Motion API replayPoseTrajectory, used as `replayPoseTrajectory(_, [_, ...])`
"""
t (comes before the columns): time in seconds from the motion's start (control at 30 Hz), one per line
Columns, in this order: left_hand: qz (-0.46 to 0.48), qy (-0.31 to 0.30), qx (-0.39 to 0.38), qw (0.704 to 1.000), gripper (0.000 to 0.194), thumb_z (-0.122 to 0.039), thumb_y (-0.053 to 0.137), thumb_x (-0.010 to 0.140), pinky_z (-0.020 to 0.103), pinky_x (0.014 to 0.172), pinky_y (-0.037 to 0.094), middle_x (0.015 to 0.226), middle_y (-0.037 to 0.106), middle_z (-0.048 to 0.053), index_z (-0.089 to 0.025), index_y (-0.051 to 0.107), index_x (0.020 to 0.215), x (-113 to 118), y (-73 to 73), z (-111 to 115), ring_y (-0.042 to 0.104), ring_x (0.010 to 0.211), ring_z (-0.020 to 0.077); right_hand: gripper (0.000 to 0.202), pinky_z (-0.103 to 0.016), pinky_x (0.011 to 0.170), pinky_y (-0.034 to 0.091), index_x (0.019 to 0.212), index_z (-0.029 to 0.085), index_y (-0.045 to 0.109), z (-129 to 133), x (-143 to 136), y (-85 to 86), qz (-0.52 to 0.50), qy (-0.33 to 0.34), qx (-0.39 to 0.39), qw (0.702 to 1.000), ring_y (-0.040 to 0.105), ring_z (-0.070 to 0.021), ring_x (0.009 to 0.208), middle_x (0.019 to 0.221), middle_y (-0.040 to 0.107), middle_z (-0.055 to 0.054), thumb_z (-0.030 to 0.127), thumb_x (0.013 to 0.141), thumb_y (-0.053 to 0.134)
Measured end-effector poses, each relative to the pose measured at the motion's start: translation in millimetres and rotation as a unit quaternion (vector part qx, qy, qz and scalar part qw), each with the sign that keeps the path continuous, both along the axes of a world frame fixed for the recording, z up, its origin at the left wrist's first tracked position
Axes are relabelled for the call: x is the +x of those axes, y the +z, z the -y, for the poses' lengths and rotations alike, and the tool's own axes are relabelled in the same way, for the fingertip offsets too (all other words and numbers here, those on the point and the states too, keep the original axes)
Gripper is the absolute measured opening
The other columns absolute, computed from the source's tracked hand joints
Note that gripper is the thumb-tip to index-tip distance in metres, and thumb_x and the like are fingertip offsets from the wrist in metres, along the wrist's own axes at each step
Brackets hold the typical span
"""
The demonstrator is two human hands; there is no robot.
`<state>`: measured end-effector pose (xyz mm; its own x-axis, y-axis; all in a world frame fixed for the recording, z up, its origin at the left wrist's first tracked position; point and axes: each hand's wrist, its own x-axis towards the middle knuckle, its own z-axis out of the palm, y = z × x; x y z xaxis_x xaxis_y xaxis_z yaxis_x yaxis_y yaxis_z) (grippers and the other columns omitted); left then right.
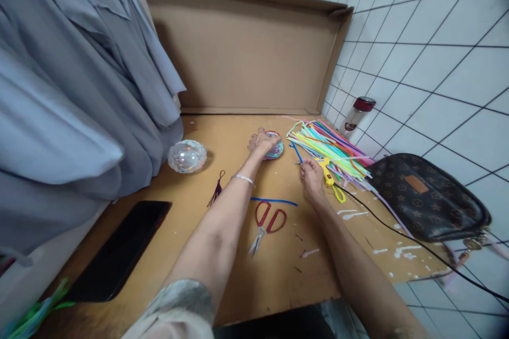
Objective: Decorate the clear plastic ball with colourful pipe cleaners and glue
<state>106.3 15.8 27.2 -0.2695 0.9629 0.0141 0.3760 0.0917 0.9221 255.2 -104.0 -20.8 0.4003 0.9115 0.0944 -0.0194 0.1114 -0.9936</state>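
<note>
My left hand (262, 143) is closed over the edge of a round multicoloured piece (274, 154) on the table, partly covering it. In the fingers of my right hand (312, 176) is a short blue pipe cleaner (296, 153), pointing up and to the left. Just right of that hand lies a yellow glue gun (327, 175) with a black cord. Between my forearms another blue pipe cleaner (278, 201) lies above red-handled scissors (263, 226). Left of my left forearm are a dark tassel (216, 190) and a clear round ball-like thing (187, 157) with coloured specks.
A pile of coloured pipe cleaners (330, 145) lies at the back right, near a red-lidded bottle (358, 114). A brown patterned bag (429, 196) sits at the right edge. A black phone (123, 249) and grey cloth (79, 79) are left. Cardboard (246, 53) stands behind.
</note>
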Motion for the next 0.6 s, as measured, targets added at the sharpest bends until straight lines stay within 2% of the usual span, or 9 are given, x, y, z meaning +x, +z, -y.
replayPoseTrajectory(0.17, [0.001,-0.034,-0.026,0.999,0.068,-0.044,0.087,0.051,0.042,0.086,0.046,0.117,0.067,0.019,-0.022,0.058,0.109,-14,-8.3,0,0.063,0.112,0.0380,0.018,-0.024,0.048,0.027,0.082,0.024,0.048,-2,-2,-5.9,0.016,-0.010,0.023,1.000,0.036,-0.0109,0.048,0.055,0.039,0.009,0.036,0.069,0.054])
replayPoseTrajectory(0.3, [0.039,-0.021,0.028,0.999,0.068,-0.037,0.086,0.054,0.037,0.088,0.048,0.117,0.067,0.016,-0.020,0.058,0.114,-23,-17.2,13,0.065,0.109,0.0309,0.018,-0.025,0.059,0.039,0.084,0.023,0.054,-3,-4,-8.1,0.046,-0.007,0.055,0.997,0.047,-0.0129,0.060,0.065,0.052,0.005,0.036,0.072,0.057])
replayPoseTrajectory(0.43, [0.092,-0.036,0.076,0.992,0.073,-0.033,0.084,0.059,0.038,0.100,0.047,0.127,0.063,0.015,-0.019,0.054,0.125,-28,-28.0,42,0.062,0.117,0.0278,0.022,-0.034,0.076,0.048,0.081,0.021,0.061,-3,-5,-7.8,0.121,-0.036,0.120,0.985,0.057,-0.0183,0.077,0.078,0.064,-0.001,0.041,0.072,0.060])
replayPoseTrajectory(0.6, [0.122,-0.028,0.137,0.983,0.074,-0.029,0.081,0.061,0.042,0.110,0.042,0.134,0.058,0.012,-0.020,0.051,0.129,-37,-44.1,88,0.057,0.124,0.0275,0.020,-0.039,0.083,0.050,0.083,0.021,0.067,1,-7,-4.1,0.202,-0.033,0.189,0.960,0.061,-0.0214,0.083,0.084,0.067,-0.005,0.040,0.079,0.060])
